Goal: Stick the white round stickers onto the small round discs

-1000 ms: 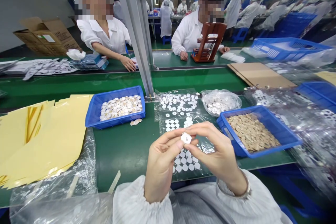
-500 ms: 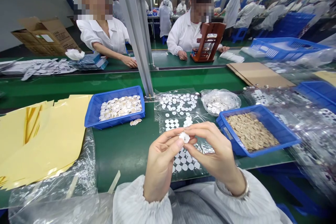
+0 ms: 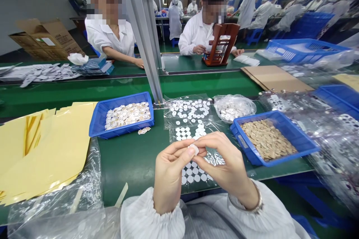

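A small white round disc (image 3: 194,150) is pinched between my two hands above the bench. My left hand (image 3: 170,166) has its thumb across the disc's face and its fingers curled behind. From the other side, my right hand (image 3: 224,157) closes its thumb and fingertips around the disc's edge. Beneath the hands lies clear plastic film (image 3: 218,157) bearing rows of white round pieces (image 3: 196,177), partly hidden by the hands. Looser white discs (image 3: 193,108) are scattered on the film farther back.
A blue tray (image 3: 97,129) of white-and-tan discs stands left, another blue tray (image 3: 305,152) of tan discs right. Behind is a clear bag (image 3: 244,106) of white discs. Yellow sheets (image 3: 58,138) cover the far left. A metal post (image 3: 147,44) rises ahead; two co-workers sit beyond it.
My left thumb has slid farther over the disc, covering more of its face. Both hands remain on it. Across the bench, a co-worker's hand has lifted near the brown wooden frame.
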A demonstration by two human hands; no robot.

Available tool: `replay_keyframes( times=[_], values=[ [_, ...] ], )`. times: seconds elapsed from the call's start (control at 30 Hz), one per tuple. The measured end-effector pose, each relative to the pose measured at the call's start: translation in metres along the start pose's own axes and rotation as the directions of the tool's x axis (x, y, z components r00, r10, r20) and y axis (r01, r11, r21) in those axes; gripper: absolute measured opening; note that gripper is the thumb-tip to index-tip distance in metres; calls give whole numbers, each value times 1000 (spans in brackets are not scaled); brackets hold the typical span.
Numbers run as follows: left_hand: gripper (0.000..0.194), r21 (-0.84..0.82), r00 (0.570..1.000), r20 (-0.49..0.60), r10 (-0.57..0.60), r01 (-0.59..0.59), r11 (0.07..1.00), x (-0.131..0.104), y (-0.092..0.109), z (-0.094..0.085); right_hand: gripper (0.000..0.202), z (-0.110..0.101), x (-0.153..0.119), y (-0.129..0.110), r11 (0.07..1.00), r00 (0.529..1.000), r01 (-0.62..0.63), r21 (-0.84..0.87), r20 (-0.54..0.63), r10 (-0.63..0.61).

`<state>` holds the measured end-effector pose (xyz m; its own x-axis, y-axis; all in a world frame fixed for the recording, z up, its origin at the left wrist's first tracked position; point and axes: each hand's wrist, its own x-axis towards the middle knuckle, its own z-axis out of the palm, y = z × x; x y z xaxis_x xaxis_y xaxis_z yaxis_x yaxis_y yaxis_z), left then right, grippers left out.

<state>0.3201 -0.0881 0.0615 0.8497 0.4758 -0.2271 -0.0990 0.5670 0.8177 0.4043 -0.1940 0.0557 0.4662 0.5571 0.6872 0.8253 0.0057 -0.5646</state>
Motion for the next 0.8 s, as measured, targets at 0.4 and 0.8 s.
replay_keyframes(
  times=[0.4,0.8],
  values=[
    [12,29,999,-23,42,-41,999,0,-6,-3,18,-1,-3,1,984,995,-99,146,33,95],
    [14,36,996,-67,52,-50,998,6,-11,-2,15,4,-13,7,889,932,-360,283,69,355]
  ],
)
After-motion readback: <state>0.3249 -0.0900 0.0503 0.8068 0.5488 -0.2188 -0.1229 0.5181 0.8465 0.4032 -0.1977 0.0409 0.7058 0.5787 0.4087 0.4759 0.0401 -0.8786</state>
